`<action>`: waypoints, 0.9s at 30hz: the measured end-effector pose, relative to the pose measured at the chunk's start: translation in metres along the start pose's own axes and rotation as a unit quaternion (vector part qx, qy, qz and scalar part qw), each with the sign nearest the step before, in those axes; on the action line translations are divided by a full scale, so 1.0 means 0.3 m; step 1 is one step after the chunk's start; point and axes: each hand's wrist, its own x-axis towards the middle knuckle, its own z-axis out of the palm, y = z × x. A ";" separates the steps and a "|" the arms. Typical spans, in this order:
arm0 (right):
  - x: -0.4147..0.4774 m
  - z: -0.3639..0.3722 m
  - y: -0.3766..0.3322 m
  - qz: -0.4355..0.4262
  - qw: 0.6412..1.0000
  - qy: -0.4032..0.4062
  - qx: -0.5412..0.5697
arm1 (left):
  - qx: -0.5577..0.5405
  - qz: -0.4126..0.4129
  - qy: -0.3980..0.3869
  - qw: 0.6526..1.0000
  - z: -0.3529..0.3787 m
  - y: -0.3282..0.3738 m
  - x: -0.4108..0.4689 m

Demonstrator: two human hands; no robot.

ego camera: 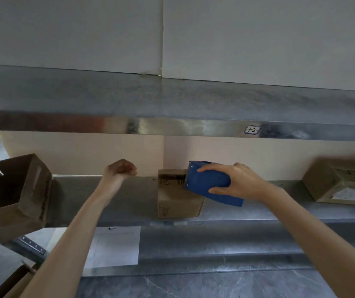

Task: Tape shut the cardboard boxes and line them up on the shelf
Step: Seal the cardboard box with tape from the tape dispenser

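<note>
A small cardboard box [177, 201] stands on the metal shelf [133, 198], at its front edge in the middle. My right hand [239, 182] grips a blue tape dispenser [209, 186], whose front end lies against the box's top right side. My left hand [119, 168] hovers above the shelf to the left of the box, fingers curled into a fist, holding nothing. An open cardboard box [15, 196] sits at the shelf's left end, tilted toward me. A closed box [340, 182] with a white label rests at the right end.
The upper shelf [172, 100] hangs close overhead, with a label reading 1-2 [252, 129] on its front rail. A white sheet of paper [114, 248] lies on the lower shelf. Another cardboard piece [15, 280] shows at the bottom left. Dark tiled floor lies below.
</note>
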 end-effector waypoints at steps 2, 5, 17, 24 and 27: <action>0.000 0.001 0.014 0.013 1.000 0.003 0.016 | -0.037 -0.012 0.007 0.999 0.049 -0.008 -0.015; 0.002 -0.006 0.030 0.028 0.998 0.004 0.054 | -0.056 0.004 -0.001 0.998 0.129 -0.025 -0.037; 0.023 0.015 0.112 0.068 0.978 -0.027 0.196 | 0.072 0.056 0.015 0.996 0.227 -0.142 -0.019; 0.061 0.055 0.159 0.099 0.959 -0.075 0.255 | 0.078 0.044 0.039 0.995 0.238 -0.170 -0.033; 0.074 0.064 0.177 0.109 0.949 -0.096 0.281 | 0.084 0.043 0.059 0.994 0.239 -0.174 -0.039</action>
